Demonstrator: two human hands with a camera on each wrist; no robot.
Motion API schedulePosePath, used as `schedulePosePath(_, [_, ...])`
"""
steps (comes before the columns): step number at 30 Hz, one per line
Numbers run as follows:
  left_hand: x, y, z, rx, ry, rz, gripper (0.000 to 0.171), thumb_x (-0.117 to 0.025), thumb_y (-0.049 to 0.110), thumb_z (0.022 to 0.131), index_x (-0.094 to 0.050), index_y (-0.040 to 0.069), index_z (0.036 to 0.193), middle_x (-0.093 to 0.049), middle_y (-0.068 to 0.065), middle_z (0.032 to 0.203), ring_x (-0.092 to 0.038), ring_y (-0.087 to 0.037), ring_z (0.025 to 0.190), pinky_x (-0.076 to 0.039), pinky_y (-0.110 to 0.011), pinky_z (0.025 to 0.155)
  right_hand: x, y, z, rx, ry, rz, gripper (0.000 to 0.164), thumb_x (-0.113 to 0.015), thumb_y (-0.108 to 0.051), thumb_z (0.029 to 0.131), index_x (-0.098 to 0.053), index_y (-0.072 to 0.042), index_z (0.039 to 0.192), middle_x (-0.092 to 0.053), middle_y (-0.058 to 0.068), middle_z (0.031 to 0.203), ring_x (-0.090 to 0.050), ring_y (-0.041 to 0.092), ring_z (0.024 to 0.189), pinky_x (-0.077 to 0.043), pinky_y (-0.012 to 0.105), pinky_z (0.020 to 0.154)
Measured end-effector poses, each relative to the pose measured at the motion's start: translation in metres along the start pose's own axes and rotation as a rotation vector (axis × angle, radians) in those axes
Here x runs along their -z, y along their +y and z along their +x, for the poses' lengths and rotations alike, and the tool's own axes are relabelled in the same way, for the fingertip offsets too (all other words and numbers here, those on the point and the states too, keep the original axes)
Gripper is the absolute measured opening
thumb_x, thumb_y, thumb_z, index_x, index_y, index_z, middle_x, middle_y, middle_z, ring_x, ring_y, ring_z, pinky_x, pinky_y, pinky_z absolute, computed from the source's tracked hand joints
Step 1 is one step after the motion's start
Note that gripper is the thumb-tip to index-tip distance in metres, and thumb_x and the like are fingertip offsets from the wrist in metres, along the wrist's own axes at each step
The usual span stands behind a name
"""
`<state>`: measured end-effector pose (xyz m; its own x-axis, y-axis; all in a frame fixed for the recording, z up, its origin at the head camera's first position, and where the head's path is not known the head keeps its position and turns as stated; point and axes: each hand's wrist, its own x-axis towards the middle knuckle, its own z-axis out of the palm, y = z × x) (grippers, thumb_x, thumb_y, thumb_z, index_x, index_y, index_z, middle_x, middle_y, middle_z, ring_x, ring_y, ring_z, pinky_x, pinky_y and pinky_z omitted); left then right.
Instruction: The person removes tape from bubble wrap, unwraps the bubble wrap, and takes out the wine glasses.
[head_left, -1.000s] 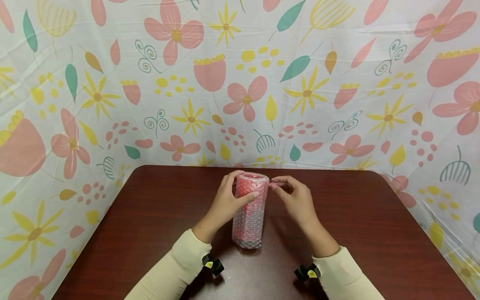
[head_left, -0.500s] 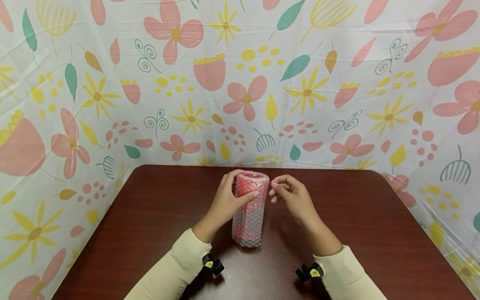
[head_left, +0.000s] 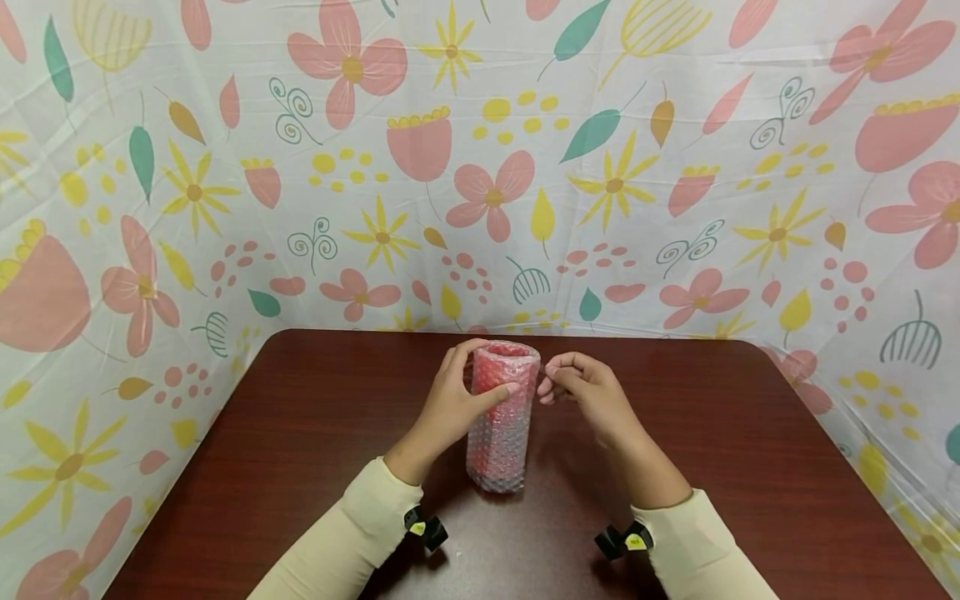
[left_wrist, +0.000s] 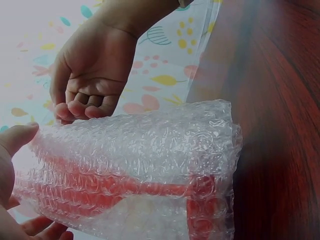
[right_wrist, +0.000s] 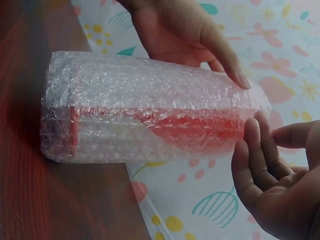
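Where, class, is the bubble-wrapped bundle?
In the head view, the bundle is below centre, gripped by the left hand, the right hand close on its right.

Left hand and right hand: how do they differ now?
The left hand grips the bubble-wrapped bundle, thumb across its near side; the right hand is beside it, not wrapped round it. The left hand's thumb is spread from its fingers; the right hand's thumb sits close to its bent fingers. Both hands are bare.

The head view is bright and clear. Light makes a shiny patch on the desk (head_left: 510, 537). Both wrist views look hazy, and little white sparkles dot the bubble wrap (left_wrist: 165, 140).
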<state>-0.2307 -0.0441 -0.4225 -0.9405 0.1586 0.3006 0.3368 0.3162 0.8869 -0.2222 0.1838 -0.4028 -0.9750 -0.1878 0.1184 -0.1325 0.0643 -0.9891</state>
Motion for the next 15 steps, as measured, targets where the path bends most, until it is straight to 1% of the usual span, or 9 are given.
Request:
schedulePosePath(3, [0.0002, 0.0004, 0.0, 0.002, 0.005, -0.004, 0.073, -0.086, 0.037, 0.08, -0.048, 0.023, 0.141, -0.048, -0.006, 0.137, -0.053, -0.022, 0.119, -0.052, -0.041, 0.094, 0.0001, -0.0004, -0.0003, -0.003, 0.003, 0.001, 0.02, -0.052, -0.012, 0.103, -0.055, 0.007, 0.109, -0.066, -0.001, 0.071, -0.068, 0.013, 0.069, -0.059, 0.03, 0.075])
schedulePosePath(5, [0.0002, 0.0004, 0.0001, -0.003, 0.005, -0.002, 0.073, -0.086, 0.036, 0.08, -0.048, 0.023, 0.142, -0.049, -0.006, 0.137, -0.054, -0.022, 0.118, -0.052, -0.041, 0.094, -0.0001, 0.0001, -0.0002, 0.002, -0.005, 0.013, 0.018, -0.052, -0.011, 0.104, -0.055, 0.005, 0.109, -0.067, -0.001, 0.072, -0.069, 0.014, 0.069, -0.06, 0.031, 0.075])
schedulePosePath(7, [-0.0001, 0.0004, 0.0, -0.007, 0.002, 0.003, 0.073, -0.085, 0.037, 0.081, -0.048, 0.023, 0.142, -0.049, -0.006, 0.136, -0.054, -0.022, 0.118, -0.052, -0.04, 0.093, -0.0002, 0.001, 0.0004, 0.012, -0.023, 0.026, 0.019, -0.052, -0.012, 0.104, -0.054, 0.006, 0.11, -0.069, 0.0, 0.076, -0.071, 0.015, 0.071, -0.061, 0.033, 0.076])
schedulePosePath(11, [-0.0006, -0.0001, -0.0002, -0.01, -0.003, 0.013, 0.073, -0.086, 0.038, 0.08, -0.049, 0.025, 0.141, -0.049, -0.005, 0.136, -0.054, -0.021, 0.117, -0.052, -0.039, 0.092, -0.0001, 0.0036, 0.0016, 0.04, -0.051, 0.028, 0.023, -0.051, -0.012, 0.105, -0.051, 0.01, 0.113, -0.071, 0.001, 0.081, -0.071, 0.015, 0.076, -0.061, 0.035, 0.078])
schedulePosePath(15, [-0.0007, -0.0002, -0.0004, -0.011, -0.003, 0.02, 0.073, -0.086, 0.04, 0.079, -0.049, 0.026, 0.141, -0.05, -0.005, 0.135, -0.054, -0.021, 0.118, -0.052, -0.04, 0.093, -0.0001, 0.0051, 0.002, 0.056, -0.032, 0.023, 0.022, -0.052, -0.01, 0.104, -0.052, 0.011, 0.113, -0.069, 0.003, 0.082, -0.069, 0.014, 0.076, -0.06, 0.034, 0.076])
